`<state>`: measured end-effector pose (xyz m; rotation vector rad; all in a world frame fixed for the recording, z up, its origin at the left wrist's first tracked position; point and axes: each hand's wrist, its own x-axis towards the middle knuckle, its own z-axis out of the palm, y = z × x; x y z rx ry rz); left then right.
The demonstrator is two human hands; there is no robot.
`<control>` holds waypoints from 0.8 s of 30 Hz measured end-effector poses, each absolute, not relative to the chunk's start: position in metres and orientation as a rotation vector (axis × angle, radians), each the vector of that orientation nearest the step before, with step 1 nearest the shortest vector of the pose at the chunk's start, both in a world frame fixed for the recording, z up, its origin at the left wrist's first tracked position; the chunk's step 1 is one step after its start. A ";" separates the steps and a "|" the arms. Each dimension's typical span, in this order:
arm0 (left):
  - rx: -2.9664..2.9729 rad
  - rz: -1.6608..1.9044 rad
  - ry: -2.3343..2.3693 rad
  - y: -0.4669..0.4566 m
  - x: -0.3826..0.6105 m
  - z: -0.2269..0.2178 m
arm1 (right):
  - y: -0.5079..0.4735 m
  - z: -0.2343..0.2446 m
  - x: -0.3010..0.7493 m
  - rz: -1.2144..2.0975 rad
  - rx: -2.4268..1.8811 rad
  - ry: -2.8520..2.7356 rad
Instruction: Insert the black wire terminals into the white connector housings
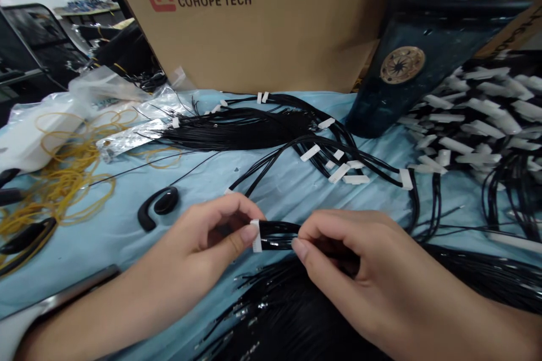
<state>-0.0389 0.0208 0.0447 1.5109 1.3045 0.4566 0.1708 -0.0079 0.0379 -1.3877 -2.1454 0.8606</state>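
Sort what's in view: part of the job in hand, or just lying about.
In hand: left hand, right hand, black wire bundle, white tag, loose wire pile.
Lying about: yellow rubber bands, black ear hook, cardboard box, plastic bags.

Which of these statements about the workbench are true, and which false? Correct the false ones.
1. The left hand and the right hand both pinch one wire bundle. True.
2. The white tag on it touches the right hand. False: it touches the left hand's thumb.
3. The cloth is red. False: it is light blue.
4. On the left lie yellow bands. True.
5. A box stands behind the loose wires. True.
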 end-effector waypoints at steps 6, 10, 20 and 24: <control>1.523 0.429 1.314 0.020 -0.040 0.045 | -0.008 0.034 0.171 0.920 -1.391 -2.140; 1.506 0.452 1.303 0.018 -0.040 0.044 | -0.005 0.034 0.171 0.938 -1.378 -2.156; 1.533 0.483 1.313 0.016 -0.037 0.044 | -0.006 0.032 0.170 1.005 -1.354 -2.196; 1.514 0.484 1.302 0.018 -0.036 0.045 | -0.006 0.032 0.170 1.001 -1.354 -2.183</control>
